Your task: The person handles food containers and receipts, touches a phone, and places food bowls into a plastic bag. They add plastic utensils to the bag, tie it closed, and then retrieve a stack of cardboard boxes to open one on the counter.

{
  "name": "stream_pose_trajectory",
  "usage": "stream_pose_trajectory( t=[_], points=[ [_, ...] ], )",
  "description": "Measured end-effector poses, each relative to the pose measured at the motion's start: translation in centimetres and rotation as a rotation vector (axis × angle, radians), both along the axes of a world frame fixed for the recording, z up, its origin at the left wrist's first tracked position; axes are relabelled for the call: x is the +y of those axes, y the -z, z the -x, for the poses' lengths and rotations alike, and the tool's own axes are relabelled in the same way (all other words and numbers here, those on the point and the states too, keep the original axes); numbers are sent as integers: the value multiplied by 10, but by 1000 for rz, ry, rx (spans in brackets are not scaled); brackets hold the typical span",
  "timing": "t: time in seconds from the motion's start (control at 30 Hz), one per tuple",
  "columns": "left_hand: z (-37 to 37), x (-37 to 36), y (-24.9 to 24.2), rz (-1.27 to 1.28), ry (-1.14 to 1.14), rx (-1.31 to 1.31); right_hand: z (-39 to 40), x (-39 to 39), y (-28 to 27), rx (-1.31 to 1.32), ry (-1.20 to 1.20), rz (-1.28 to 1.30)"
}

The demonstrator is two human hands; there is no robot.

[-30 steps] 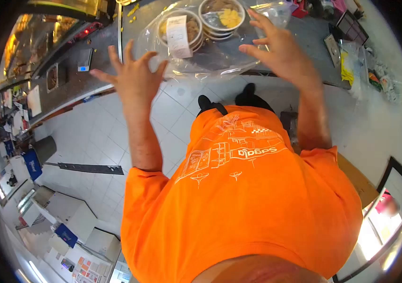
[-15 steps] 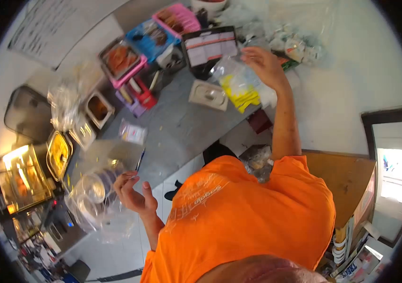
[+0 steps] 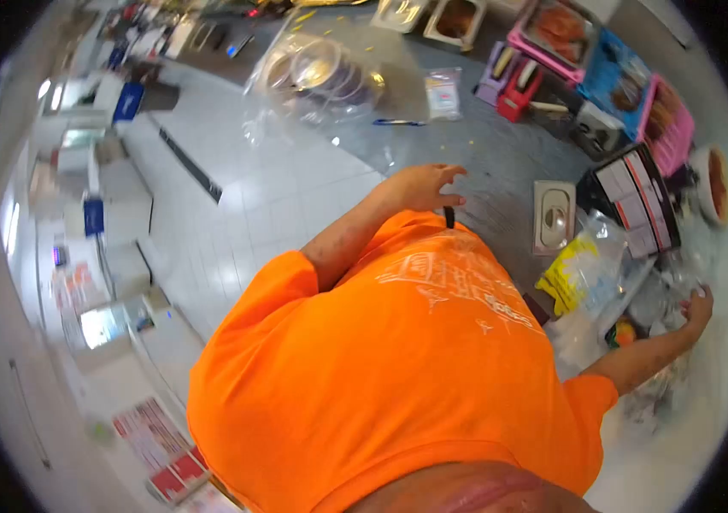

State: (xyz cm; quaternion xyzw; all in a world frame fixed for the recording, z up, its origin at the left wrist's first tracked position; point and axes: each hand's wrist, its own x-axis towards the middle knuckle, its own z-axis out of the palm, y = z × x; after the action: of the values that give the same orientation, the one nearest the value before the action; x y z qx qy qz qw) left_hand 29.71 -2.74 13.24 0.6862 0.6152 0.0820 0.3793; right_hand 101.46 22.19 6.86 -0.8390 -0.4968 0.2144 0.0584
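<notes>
The clear bags (image 3: 650, 293), crumpled with no plain long axis, lie by the tabletop's (image 3: 496, 158) right end, just leftward of the right hand (image 3: 695, 309), much the nearer; whether its fingers pinch plastic, I cannot tell. The left hand (image 3: 428, 186), fingers apart and empty, hovers by the near edge
</notes>
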Motion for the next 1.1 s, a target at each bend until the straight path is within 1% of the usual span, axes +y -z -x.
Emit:
stream_pose_trajectory(
  t=[0.07, 0.13, 0.17, 0.23, 0.27, 0.33, 0.37, 0.4, 0.47, 0.5, 0.53, 0.57, 0.6, 0.63, 0.67, 0.7, 0.73, 0.77, 0.8, 0.83, 0.87, 0.9, 0.97, 1.0, 1.03, 1.07, 1.1],
  points=[
    [15, -7, 15, 320, -173, 60, 56, 4, -32, 34, 15, 15],
    [54, -20, 32, 247, -314, 100, 81, 8, -43, -166, -96, -360],
    [75, -23, 33, 130, -461, 91, 82, 16, -36, -170, -104, -361],
    [104, -25, 13, -63, -723, 118, 67, 37, -19, -70, -263, -324],
    [116, -25, 2, -145, -841, 142, 32, 57, 12, 35, -289, -333],
    [137, -29, -3, -245, -829, 120, -34, 98, 74, 252, -331, -340],
    [131, -28, -8, -261, -823, 158, -35, 98, 73, 211, -348, -336],
    [122, -28, -11, -216, -794, 106, -20, 90, 73, 157, -347, -324],
    [108, -30, 9, -163, -711, 80, -3, 70, 72, 84, -324, -273],
    [99, -29, 24, -210, -623, -56, 6, 58, 63, 59, -299, -236],
    [98, -30, 41, -80, -628, -131, 17, 42, 44, 52, -244, -191],
    [77, -21, 34, 13, -597, -141, 30, 31, 20, 71, -156, -133],
    [73, -20, 45, 85, -528, -111, 52, 16, -11, 145, -31, -66],
    [70, -23, 55, 124, -475, -144, 74, 0, -45, 244, 119, -1],
    [67, -20, 61, 156, -451, -163, 96, -6, -68, 351, 225, 39],
    [57, -10, 63, 161, -414, -174, 87, -14, -80, 338, 260, 31],
    [53, -8, 63, 197, -386, -201, 88, -18, -86, 533, 258, 73],
    [51, -12, 61, 233, -379, -220, 94, -17, -86, 736, 235, 124],
    [50, -10, 69, 280, -409, -274, 95, -10, -76, 741, 218, 135],
    [45, -7, 67, 280, -434, -267, 85, -5, -55, 870, 202, 56],
    [34, -4, 64, 278, -388, -250, 72, 0, -29, 1002, 185, -28],
    [27, -1, 65, 280, -339, -243, 59, 8, -5, 1004, 166, -16],
    [20, 0, 73, 300, -349, -249, 27, 17, 50, -275, -360, -129],
    [16, -1, 76, 311, -344, -252, 7, 24, 78, -275, -376, -126],
    [15, -3, 76, 313, -361, -254, -9, 34, 105, -294, -543, -86],
    [14, -5, 76, 317, -347, -233, -12, 42, 120, -309, -710, -46],
    [15, -8, 75, 318, -331, -212, 0, 40, 120, -305, -726, -45]
  ],
)
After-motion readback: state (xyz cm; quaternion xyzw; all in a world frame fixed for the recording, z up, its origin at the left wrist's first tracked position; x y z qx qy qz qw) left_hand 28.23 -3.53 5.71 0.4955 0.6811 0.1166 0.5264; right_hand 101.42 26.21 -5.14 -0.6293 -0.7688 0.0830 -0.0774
